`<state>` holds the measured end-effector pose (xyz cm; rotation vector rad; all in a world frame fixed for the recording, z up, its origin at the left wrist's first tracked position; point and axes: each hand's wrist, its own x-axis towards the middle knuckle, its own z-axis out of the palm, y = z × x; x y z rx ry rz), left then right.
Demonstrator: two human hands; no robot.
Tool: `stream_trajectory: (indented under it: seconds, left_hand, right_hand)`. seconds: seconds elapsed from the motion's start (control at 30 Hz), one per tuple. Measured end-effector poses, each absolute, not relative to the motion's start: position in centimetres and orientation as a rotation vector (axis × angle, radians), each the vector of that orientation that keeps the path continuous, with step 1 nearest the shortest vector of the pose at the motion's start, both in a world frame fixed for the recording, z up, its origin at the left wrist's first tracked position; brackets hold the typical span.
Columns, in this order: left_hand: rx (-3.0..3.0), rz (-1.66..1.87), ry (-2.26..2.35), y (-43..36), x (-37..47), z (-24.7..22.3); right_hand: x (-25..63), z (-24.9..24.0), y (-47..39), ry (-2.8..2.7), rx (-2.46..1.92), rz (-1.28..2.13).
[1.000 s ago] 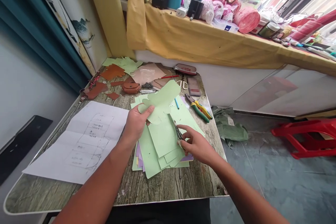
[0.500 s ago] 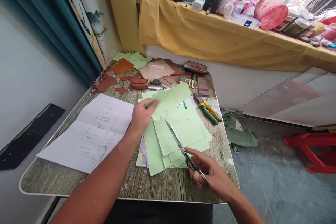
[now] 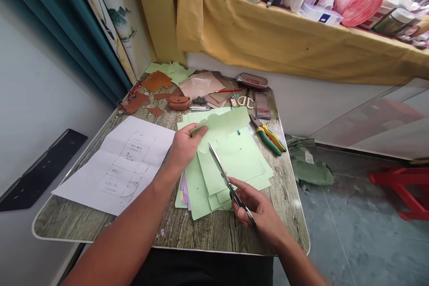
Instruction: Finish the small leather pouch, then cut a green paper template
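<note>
Between the thumb and fingers of my left hand (image 3: pixel 186 144) is a cut piece of green paper (image 3: pixel 229 123) with a scalloped edge, held above a stack of green sheets (image 3: pixel 234 161). My right hand (image 3: pixel 256 208) is closed around the handles of metal scissors (image 3: pixel 221 169). Their blades look closed and point away from me, the tip close to the lower edge of the held piece. Whether the tip touches the paper I cannot tell. A white sheet with a pencil-drawn pattern (image 3: pixel 124 165) lies left of my left forearm.
Pliers with green and yellow handles (image 3: pixel 268 136) lie right of the stack. Brown leather scraps (image 3: pixel 157 80), a small brown leather case (image 3: pixel 178 102) and white-handled scissors (image 3: pixel 246 102) sit toward the back. A red stool (image 3: pixel 402 187) stands on the floor at right.
The scissors in my right hand have moved left and up, nearer the held green piece. My left hand keeps its grip. The view has shifted slightly.
</note>
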<state>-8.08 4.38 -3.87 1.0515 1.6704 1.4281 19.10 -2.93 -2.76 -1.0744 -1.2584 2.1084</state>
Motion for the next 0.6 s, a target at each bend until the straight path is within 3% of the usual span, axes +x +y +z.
stream_trajectory:
  seconds: [0.6]
  left_hand:
    - [1.098,1.421,1.608,3.7,-6.7,-2.9]
  right_hand:
    - [19.2,-3.1,-3.1,-1.203,-1.025,2.068]
